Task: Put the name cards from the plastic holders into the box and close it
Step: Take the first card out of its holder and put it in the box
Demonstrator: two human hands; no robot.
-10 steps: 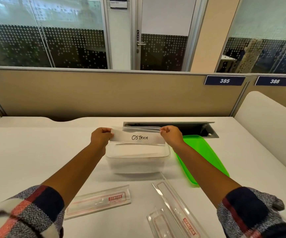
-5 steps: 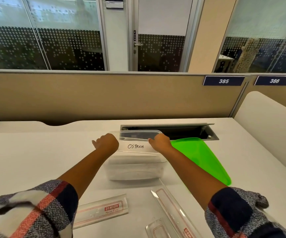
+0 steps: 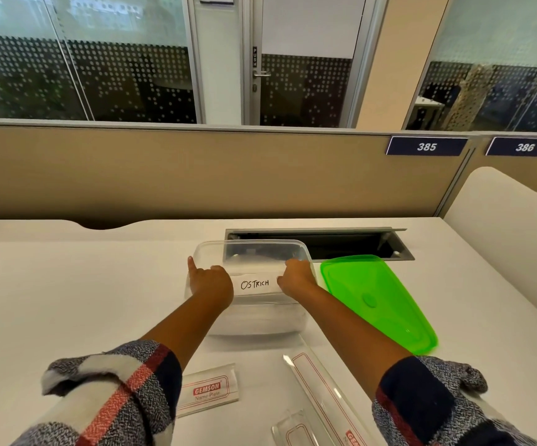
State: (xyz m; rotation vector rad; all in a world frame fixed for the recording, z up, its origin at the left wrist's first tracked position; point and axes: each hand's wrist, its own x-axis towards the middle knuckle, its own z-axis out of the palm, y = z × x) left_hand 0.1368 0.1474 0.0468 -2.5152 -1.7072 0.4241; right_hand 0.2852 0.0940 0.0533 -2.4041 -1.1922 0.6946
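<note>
A clear plastic box (image 3: pixel 254 247) stands open in the middle of the white desk. A white name card (image 3: pixel 255 284) with "OSTRICH" written on it lies inside the box, near its front wall. My left hand (image 3: pixel 210 284) rests on the card's left end with the index finger pointing up. My right hand (image 3: pixel 296 275) holds the card's right end at the box rim. The green lid (image 3: pixel 373 300) lies flat to the right of the box. Clear plastic name card holders lie in front: one (image 3: pixel 209 389) at the left, one (image 3: pixel 321 387) at the right, and one (image 3: pixel 296 429) at the bottom edge.
A grey cable tray opening (image 3: pixel 341 244) sits in the desk behind the box. A beige partition (image 3: pixel 196 175) closes the back, with number plates 385 (image 3: pixel 426 146) and 386 (image 3: pixel 524 147). A white side panel (image 3: pixel 511 220) stands at the right.
Both hands have lowered the card from above the box down into it. The camera has tilted a little, so the box sits higher in view.
</note>
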